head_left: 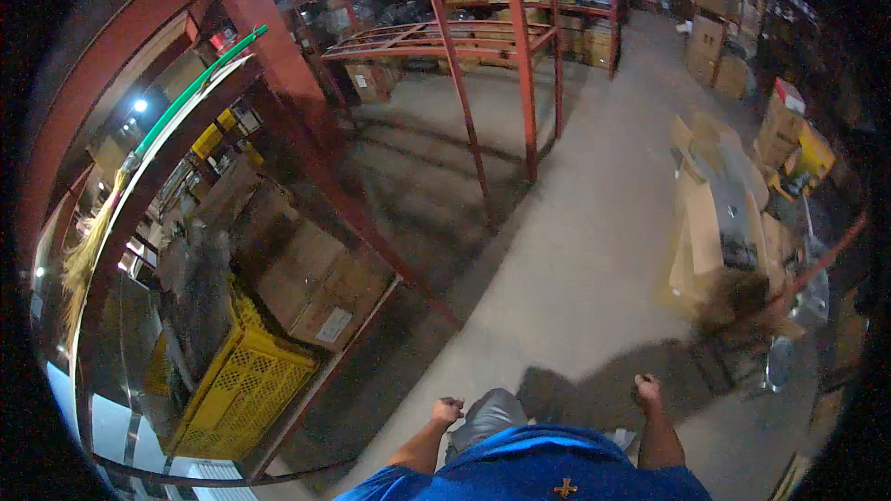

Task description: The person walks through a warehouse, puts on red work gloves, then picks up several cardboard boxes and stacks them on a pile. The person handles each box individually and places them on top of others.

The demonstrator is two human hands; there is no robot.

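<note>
My left hand (447, 410) hangs low in front of my left side, beside my grey trouser leg (497, 411). Its fingers are curled in, and nothing shows in them. Out to my right, my right hand (647, 390) is held over the shadowed floor, also closed, with no object visible in it. Neither hand touches anything around it. Nearest on the left is a rack holding a yellow perforated plastic crate (243, 390) and brown cardboard boxes (329, 301).
A concrete aisle (594, 213) runs ahead. Red metal racking (520, 65) stands on its left. Open cardboard (698, 232), stacked boxes and a yellow item (815, 158) line the right. A straw broom with a green handle (200, 83) lies along the upper left rack.
</note>
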